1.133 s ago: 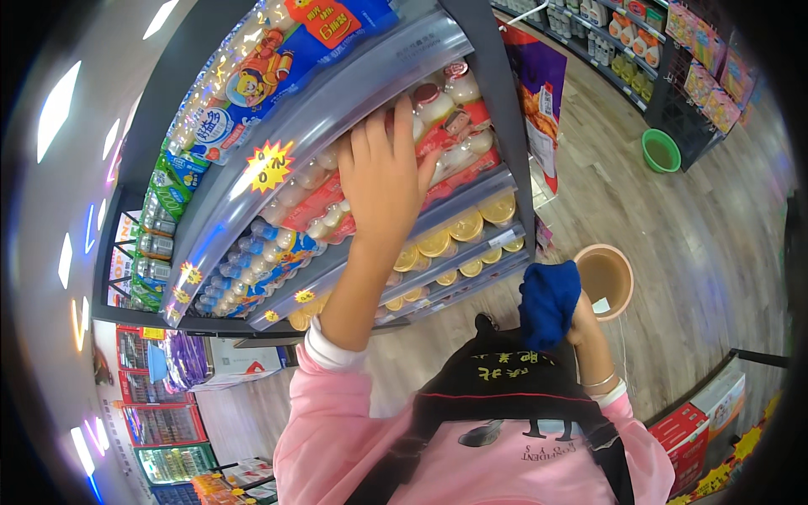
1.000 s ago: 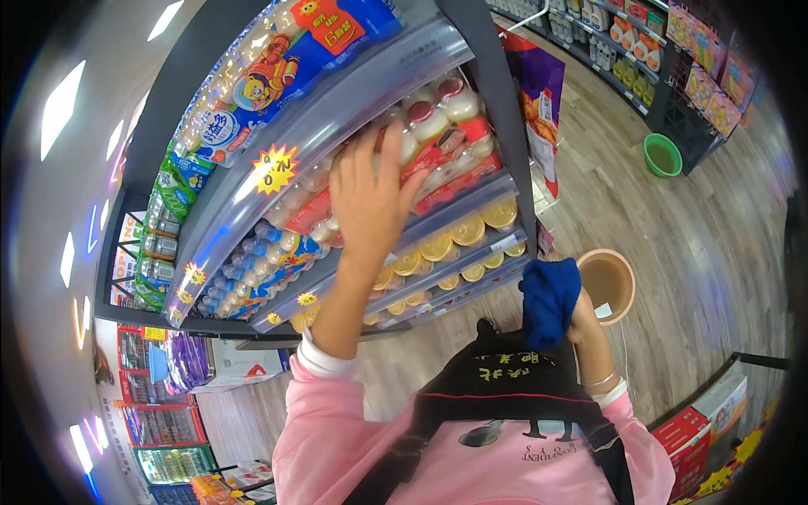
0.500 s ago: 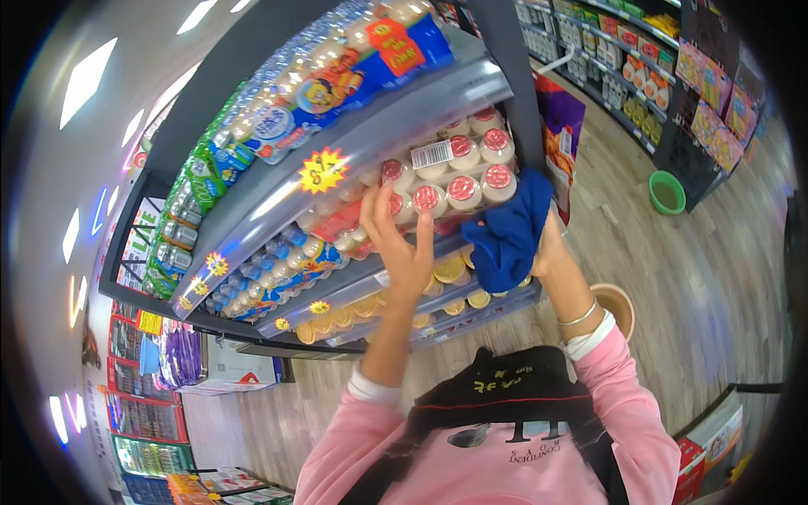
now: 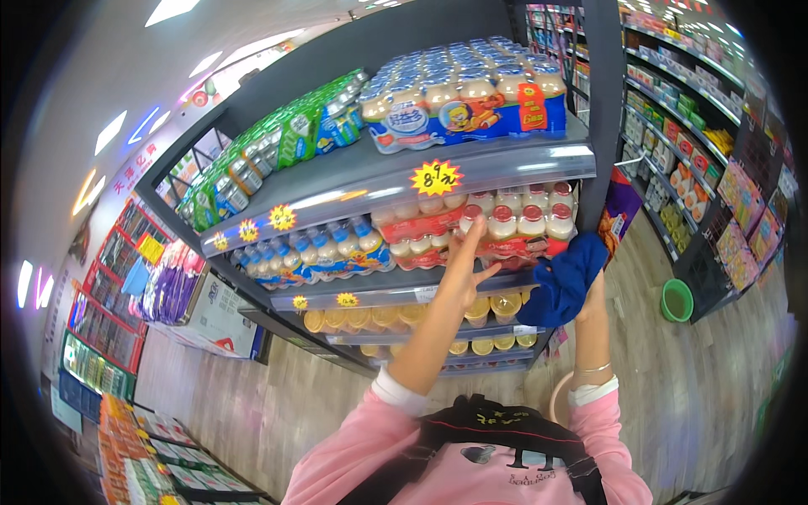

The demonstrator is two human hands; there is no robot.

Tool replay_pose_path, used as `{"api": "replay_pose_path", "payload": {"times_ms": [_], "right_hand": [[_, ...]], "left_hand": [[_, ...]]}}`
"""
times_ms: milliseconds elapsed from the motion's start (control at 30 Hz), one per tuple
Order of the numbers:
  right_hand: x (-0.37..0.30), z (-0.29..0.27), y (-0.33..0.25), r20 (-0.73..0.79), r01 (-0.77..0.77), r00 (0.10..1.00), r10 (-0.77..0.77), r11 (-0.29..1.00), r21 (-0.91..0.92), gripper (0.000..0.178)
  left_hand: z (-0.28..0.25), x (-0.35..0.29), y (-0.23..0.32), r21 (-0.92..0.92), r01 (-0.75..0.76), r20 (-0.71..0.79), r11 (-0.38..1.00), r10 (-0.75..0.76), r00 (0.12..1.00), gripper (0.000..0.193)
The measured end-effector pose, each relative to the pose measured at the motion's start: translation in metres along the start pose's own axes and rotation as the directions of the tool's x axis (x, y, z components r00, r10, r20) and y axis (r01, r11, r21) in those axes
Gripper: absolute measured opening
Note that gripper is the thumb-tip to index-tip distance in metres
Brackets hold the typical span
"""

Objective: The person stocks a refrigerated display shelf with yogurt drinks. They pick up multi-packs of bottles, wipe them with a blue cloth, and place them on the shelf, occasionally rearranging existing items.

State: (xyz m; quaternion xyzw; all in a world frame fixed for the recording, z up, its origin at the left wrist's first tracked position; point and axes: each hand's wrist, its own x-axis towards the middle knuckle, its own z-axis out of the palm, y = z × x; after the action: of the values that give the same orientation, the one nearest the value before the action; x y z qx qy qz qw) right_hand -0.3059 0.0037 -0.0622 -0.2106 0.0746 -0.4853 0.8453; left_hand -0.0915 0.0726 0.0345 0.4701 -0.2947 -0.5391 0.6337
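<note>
From the head view, at the right end of the middle shelf of a dark grey metal display unit (image 4: 604,101), a bunched dark blue cloth (image 4: 566,282) hangs in front of the lower right corner of a red-wrapped pack of cream-coloured bottles with dark red caps (image 4: 528,225). The person's right hand (image 4: 594,295) is closed around the cloth, its fingers mostly hidden by the folds; whether the cloth touches the pack cannot be told. The left hand (image 4: 459,271) is at the left end of the same pack, holding nothing visible, its fingers apart and the raised ones in front of the bottles; contact there is also unclear.

Left of this hand are more red-wrapped bottles (image 4: 411,229), then clear bottles with bright blue caps (image 4: 337,251) farther left. On the shelf above stand a blue-printed pack of pale bottles with shiny foil tops (image 4: 471,97) on the right and green-wrapped packs of cans (image 4: 311,135) on the left. A yellow starburst price card (image 4: 436,178) is on that shelf's clear front edge. Below the hands, round tubs with gold lids (image 4: 383,317) line a lower shelf. To the right, a round green plastic basin (image 4: 676,300) sits on the grey-brown wood-look floor (image 4: 665,404), while a pale pink tub (image 4: 559,397) is near, partly behind the right forearm.
</note>
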Motion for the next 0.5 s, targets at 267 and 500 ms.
{"api": "replay_pose_path", "payload": {"times_ms": [267,500], "right_hand": [[-0.007,0.028,0.01,-0.165,-0.056,0.986,0.029,0.986,-0.16,0.047],[-0.042,0.047,0.024,-0.03,-0.047,0.999,0.043,0.992,-0.118,0.043]], "left_hand": [[0.004,-0.001,0.002,-0.007,-0.054,-0.094,0.998,0.054,0.994,0.071],[-0.023,-0.018,-0.002,0.026,0.025,0.08,0.999,-0.027,0.996,0.056]]}}
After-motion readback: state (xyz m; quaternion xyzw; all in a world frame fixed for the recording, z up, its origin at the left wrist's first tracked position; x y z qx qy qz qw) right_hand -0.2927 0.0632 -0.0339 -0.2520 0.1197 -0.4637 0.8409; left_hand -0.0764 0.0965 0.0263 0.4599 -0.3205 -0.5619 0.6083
